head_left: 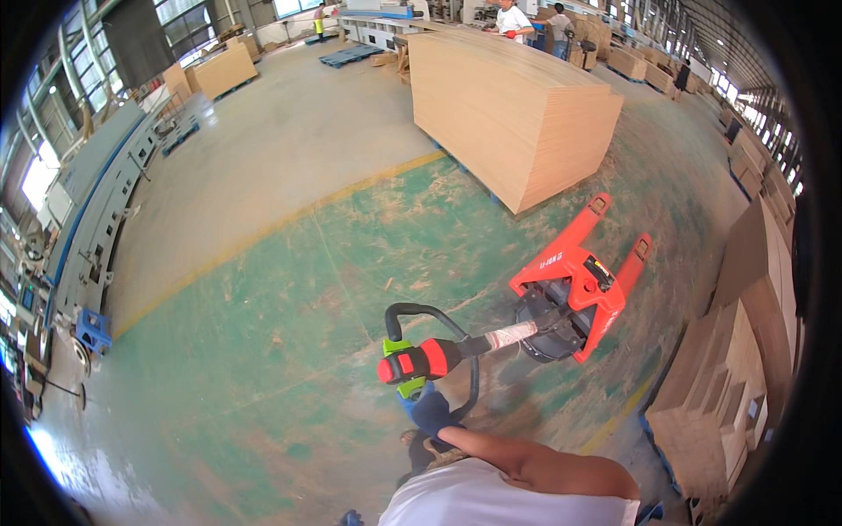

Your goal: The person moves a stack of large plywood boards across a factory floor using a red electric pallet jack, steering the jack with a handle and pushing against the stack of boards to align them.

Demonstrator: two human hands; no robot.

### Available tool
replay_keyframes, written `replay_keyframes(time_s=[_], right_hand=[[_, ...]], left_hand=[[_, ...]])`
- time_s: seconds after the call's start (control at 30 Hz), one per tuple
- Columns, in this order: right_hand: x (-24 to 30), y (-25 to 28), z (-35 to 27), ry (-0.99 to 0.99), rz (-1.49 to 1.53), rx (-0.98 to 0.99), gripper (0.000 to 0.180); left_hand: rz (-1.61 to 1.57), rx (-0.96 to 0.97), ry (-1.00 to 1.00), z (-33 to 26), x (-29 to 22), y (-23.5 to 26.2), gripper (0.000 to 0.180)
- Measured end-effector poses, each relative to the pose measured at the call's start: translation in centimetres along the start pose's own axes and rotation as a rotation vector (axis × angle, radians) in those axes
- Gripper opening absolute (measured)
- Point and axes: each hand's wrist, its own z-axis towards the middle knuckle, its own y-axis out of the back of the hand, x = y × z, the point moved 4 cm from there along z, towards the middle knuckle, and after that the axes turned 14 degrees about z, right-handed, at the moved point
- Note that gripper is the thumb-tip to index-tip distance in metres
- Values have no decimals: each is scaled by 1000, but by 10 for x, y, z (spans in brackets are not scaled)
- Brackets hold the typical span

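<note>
With the clock face centred on the view, the right hand [427,409], in a blue glove, is seen at 6 o'clock, closed around the lower end of the control handle [426,359]. The left hand [351,518], also blue-gloved, is barely shown at the rim between 6 and 7 o'clock; whether it is open or closed cannot be told.

The handle is fitted with green grips and a red-and-black head, and its shaft is wrapped in pale tape [513,334]. By it the red pallet truck [583,279] is held, its body placed at 3 o'clock and its 2 forks aimed toward 1 o'clock. White lettering [551,261] is printed on the left fork's base, and a dark label [600,273] is mounted on the body; its small print cannot be read.

At 1 o'clock a tall stack of tan boards [517,114] is supported on a blue pallet [462,167], near the fork tips. More boards [702,421] are piled at 4 o'clock. A long machine [101,223] is set at 9 o'clock, with a blue stool [93,330] just below it. The green floor [289,307] is bordered by a yellow line [263,250] and marked with pale scuffs.
</note>
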Motion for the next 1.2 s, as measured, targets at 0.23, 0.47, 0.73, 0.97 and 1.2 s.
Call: replay_keyframes(time_s=[0.23, 0.47, 0.73, 0.97, 1.2], right_hand=[[8, -8, 51, 6, 45, -67, 58], [24, 0, 87, 37, -24, -237, 49], [61, -1, 93, 82, 70, -249, 45], [115, -24, 151, 13, 119, -319, 47], [167, -39, 265, -13, 204, -383, 54]], left_hand=[[3, 156, 244, -3, 1, -13, 31], [10, 239, 5, 112, -46, 38, 31], [245, -202, -436, 196, -202, 57, 20], [512, -69, -403, 164, -207, -23, 23], [169, 144, 253, 72, -106, -31, 25]])
